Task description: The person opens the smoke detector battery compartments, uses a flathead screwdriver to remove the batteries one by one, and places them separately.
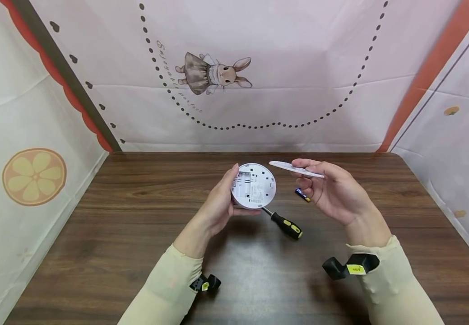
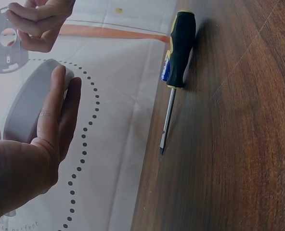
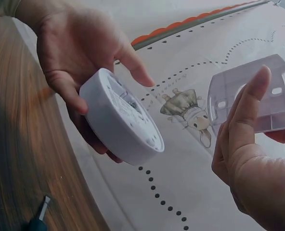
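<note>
My left hand (image 1: 213, 211) grips a round white smoke detector (image 1: 260, 187) by its edge, thumb on one side and fingers beneath. The detector's back faces up in the head view, showing a battery compartment (image 1: 243, 184) and printed text. In my right hand (image 1: 337, 195) is a thin white mounting plate (image 1: 285, 166), pinched between thumb and fingers and seen nearly edge-on. The right wrist view shows the plate (image 3: 279, 94) as translucent, with slots. Detector and plate are held apart above the table, the plate to the right.
On the wooden table (image 1: 136, 253) lies a screwdriver (image 1: 287, 225) with a black and yellow handle, its shaft pointing toward the detector. Behind it is a blue battery (image 1: 302, 195). A pale printed cloth (image 1: 299, 58) forms the back and sides.
</note>
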Tool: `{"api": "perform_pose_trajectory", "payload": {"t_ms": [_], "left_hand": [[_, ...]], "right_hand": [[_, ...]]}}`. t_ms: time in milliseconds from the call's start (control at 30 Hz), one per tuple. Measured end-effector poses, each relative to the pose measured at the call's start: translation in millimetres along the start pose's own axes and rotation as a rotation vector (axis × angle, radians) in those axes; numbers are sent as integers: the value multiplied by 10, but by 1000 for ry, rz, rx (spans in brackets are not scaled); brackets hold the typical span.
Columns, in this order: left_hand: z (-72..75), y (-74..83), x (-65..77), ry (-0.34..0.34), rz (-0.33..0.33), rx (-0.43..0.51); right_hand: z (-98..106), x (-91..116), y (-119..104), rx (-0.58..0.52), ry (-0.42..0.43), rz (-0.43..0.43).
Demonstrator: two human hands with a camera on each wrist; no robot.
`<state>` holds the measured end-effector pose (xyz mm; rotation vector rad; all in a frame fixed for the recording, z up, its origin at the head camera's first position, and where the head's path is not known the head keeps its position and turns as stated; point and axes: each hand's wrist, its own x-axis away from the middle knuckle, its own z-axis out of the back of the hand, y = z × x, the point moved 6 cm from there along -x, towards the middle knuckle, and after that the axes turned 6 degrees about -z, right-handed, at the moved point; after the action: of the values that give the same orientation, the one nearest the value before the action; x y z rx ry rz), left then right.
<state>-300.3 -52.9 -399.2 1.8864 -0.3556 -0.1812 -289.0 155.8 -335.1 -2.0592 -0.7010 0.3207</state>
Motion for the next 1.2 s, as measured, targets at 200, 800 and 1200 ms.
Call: {"api": "perform_pose_trajectory", "payload": {"t_ms": [200, 800, 1200], "left_hand": [[-42, -5, -2, -57, 20, -18], [-226, -25, 94, -282, 44, -66], [-319, 54, 195, -381, -31, -62]], "right_hand": [[-26, -30, 19, 143, -5, 17], [-48, -94, 94, 928, 364, 90], [-187, -29, 97, 1008, 465, 216]]}}
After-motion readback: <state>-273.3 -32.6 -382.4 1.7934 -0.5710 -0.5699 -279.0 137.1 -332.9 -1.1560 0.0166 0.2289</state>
